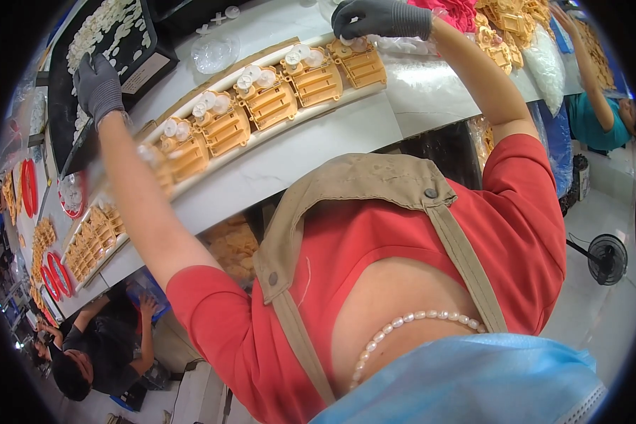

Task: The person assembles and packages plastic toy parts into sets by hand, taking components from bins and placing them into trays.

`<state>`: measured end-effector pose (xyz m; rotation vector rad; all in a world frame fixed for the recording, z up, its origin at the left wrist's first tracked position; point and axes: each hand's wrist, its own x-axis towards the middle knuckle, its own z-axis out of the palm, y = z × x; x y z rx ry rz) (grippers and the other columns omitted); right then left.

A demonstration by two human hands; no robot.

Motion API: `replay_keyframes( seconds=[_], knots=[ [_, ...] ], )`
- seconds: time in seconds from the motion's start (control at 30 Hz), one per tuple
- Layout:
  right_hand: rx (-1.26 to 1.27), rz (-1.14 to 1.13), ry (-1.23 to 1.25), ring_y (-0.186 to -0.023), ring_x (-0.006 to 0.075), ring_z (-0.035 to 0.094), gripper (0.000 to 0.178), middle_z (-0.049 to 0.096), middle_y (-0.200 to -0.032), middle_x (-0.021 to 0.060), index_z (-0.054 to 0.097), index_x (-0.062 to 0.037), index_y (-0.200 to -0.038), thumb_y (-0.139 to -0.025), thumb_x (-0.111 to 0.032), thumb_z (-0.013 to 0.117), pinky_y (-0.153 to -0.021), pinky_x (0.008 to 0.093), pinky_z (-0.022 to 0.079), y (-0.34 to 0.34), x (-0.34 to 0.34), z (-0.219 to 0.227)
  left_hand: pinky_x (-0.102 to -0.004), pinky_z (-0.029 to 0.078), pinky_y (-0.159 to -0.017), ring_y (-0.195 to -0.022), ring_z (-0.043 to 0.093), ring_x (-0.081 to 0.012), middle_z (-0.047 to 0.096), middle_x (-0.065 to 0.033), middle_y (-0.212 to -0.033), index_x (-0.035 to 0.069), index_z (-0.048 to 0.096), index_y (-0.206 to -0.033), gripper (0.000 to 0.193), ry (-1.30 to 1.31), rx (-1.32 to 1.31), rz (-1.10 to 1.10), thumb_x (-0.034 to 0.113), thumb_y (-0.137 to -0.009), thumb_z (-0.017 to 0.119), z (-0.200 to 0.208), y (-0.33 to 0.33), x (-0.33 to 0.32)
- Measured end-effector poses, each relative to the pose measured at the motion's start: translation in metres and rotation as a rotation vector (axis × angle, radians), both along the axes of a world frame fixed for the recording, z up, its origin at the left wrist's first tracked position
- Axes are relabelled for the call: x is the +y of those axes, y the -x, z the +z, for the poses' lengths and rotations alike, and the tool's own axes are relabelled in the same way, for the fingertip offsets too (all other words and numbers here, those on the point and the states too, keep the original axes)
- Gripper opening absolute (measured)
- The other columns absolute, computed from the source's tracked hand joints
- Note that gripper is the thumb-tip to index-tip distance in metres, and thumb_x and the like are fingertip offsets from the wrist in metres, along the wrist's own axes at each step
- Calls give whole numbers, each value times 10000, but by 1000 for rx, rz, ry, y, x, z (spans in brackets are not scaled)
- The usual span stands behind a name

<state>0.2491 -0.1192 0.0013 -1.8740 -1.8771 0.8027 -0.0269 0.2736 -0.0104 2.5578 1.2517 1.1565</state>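
My left hand (99,86), in a grey glove, reaches into a black tray (164,60) that holds many small white plastic pieces (109,28). Its fingers are bent together at the pieces, and what they pinch is hidden. My right hand (380,18), gloved alike, is bent over the rightmost orange plastic housing (360,67) in a row. Its curled fingertips are at a small white plastic part (347,40) on that housing's upper edge. Several other orange housings (271,106) lie along the same row, with white gears (247,79) and round white discs (266,78) on them.
A white rail (290,122) runs along the row on the white table (360,127). Behind it sits a clear dish (215,53). Orange parts (509,28) and clear plastic bags (544,71) are heaped at right. Other people work at left (106,353) and far right (601,116).
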Motion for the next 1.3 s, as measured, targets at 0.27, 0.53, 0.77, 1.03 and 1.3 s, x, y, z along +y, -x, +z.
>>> replay_keyframes(
  seconds=[0.27,0.53,0.77,1.03,1.3],
  knots=[
    [34,-57,116,-841,214,627,246,674,-889,110,696,-42,-905,-787,-243,616,-781,328,473,-1,4,-1,-367,411,-967,-1119,553,-302,576,-150,-1217,153,575,-1232,435,1,-12,40,324,-843,479,-4,2,12],
    [-17,-119,156,-822,210,632,297,679,-881,117,697,-43,-918,-763,-286,625,-765,326,476,1,6,1,-329,433,-927,-1051,604,-283,621,-169,-1154,106,553,-1257,522,340,-173,30,267,-761,536,-7,5,35],
    [-72,-240,295,-775,223,642,277,682,-840,114,708,-64,-889,-737,-285,636,-720,344,489,11,9,11,-343,428,-935,-1063,596,-294,626,-185,-1132,73,550,-1250,609,347,-218,16,477,-795,574,-8,3,43],
    [-192,-108,30,-799,289,639,208,665,-835,141,699,-57,-794,-726,-238,622,-730,376,495,11,2,-2,-359,416,-954,-1099,576,-302,617,-192,-1146,64,568,-1229,609,237,-109,62,479,-784,580,0,1,24],
    [409,-410,64,-765,111,584,142,633,-863,51,599,-33,-984,-885,-121,549,-682,253,481,33,-40,40,-366,459,-902,-1058,586,-312,620,-184,-1114,76,625,-1124,389,-256,-252,-206,224,-768,576,12,-26,-62]
  ],
)
